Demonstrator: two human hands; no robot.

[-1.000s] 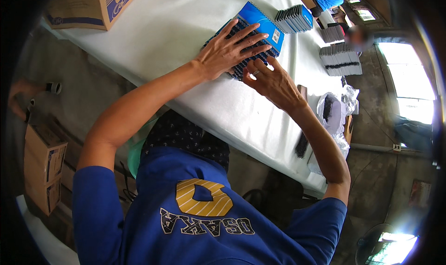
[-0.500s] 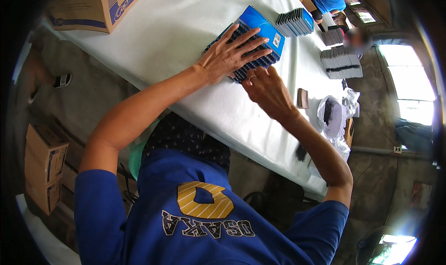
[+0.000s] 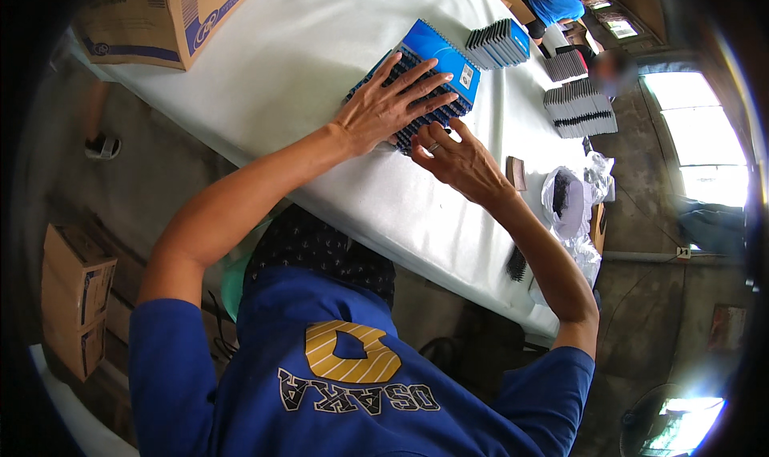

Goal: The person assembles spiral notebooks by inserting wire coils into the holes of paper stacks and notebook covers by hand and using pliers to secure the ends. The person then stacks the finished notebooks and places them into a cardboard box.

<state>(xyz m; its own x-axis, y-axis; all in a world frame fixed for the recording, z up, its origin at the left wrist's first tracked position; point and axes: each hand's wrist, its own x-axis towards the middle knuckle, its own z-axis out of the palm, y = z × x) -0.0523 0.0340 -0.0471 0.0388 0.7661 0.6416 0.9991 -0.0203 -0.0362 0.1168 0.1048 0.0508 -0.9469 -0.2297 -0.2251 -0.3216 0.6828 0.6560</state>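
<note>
A stack of blue spiral-bound notebooks (image 3: 445, 52) lies on the white-covered table, its dark coil bindings facing me. My left hand (image 3: 386, 104) rests on the top and coil side, fingers spread and flat. At the stack's near right corner is my right hand (image 3: 460, 159), a ring on one finger. Its fingers are bent and drawn together by the coils. Whatever it pinches there is too small and hidden to make out.
Another row of notebooks (image 3: 498, 44) stands just beyond the stack. Farther right are grey notebook piles (image 3: 581, 108), a small brown block (image 3: 515, 173) and a clear plastic bag (image 3: 570, 205). A large carton (image 3: 132, 24) stands at the far left. Someone in blue (image 3: 555, 3) is at the back.
My right hand has shifted slightly at the stack's corner, its fingers turning and lifting a little. My left hand keeps its place on the stack. The whole view has shifted slightly.
</note>
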